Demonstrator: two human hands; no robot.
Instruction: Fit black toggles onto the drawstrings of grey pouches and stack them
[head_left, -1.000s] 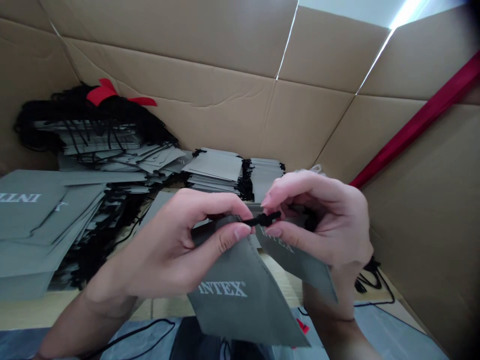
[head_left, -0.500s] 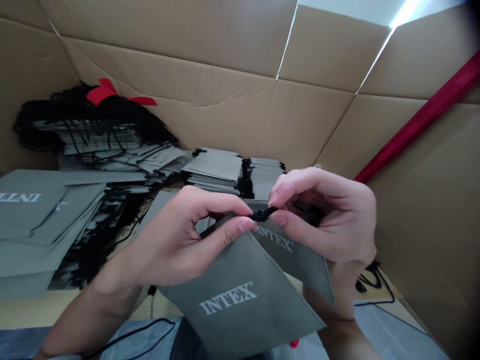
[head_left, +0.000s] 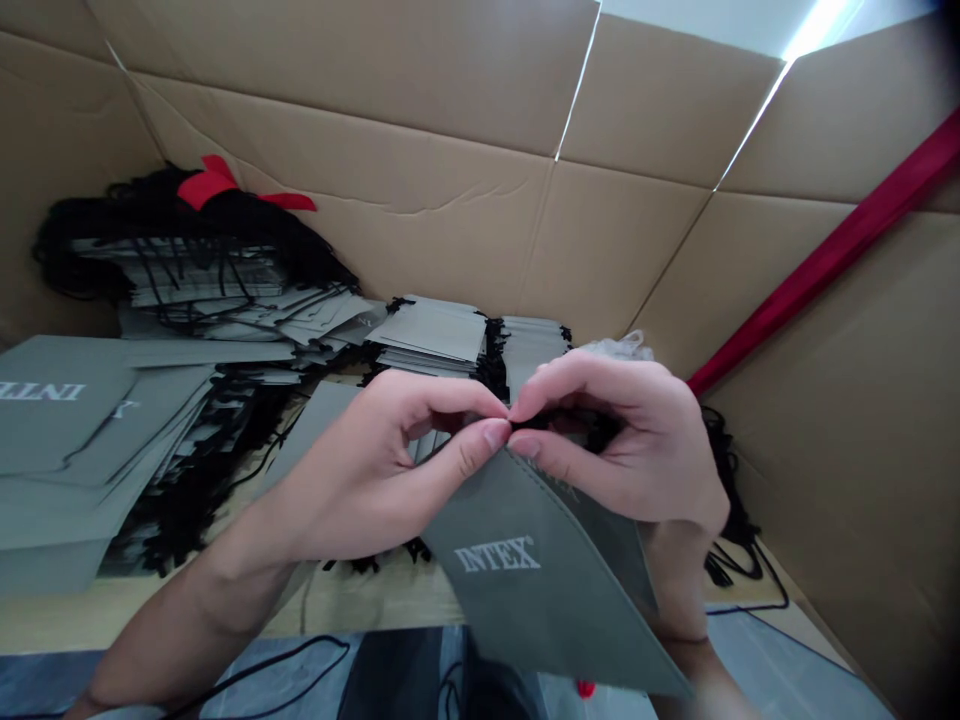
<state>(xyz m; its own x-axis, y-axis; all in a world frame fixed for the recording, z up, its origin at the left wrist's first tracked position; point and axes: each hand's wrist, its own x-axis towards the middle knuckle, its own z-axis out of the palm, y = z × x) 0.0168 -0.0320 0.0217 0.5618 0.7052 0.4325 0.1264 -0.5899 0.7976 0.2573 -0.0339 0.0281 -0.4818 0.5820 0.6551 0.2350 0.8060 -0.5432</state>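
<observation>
A grey pouch (head_left: 510,610) printed INTEX hangs tilted below both hands at the middle of the head view. My left hand (head_left: 397,470) is closed, thumb and index finger pinching the pouch's top corner, where the black cord comes out. Fingertip to fingertip with it, my right hand (head_left: 626,440) pinches the black cord (head_left: 551,420). The cord's knot is hidden between the fingertips. Behind this pouch, partly covered by my right hand, hangs a second grey panel (head_left: 619,530); whether it is a separate pouch I cannot tell.
Large stacks of grey pouches (head_left: 67,440) lie at left. Behind them, a bundle of black cords (head_left: 97,225) with a red strip (head_left: 214,185) tops another pile. Neater stacks (head_left: 431,330) stand by the cardboard wall (head_left: 420,170). Loose cords (head_left: 739,540) lie at right.
My right hand has moved left until its fingertips meet the left hand's, covering the cord knot that showed between them. The hanging pouch has swung to the right.
</observation>
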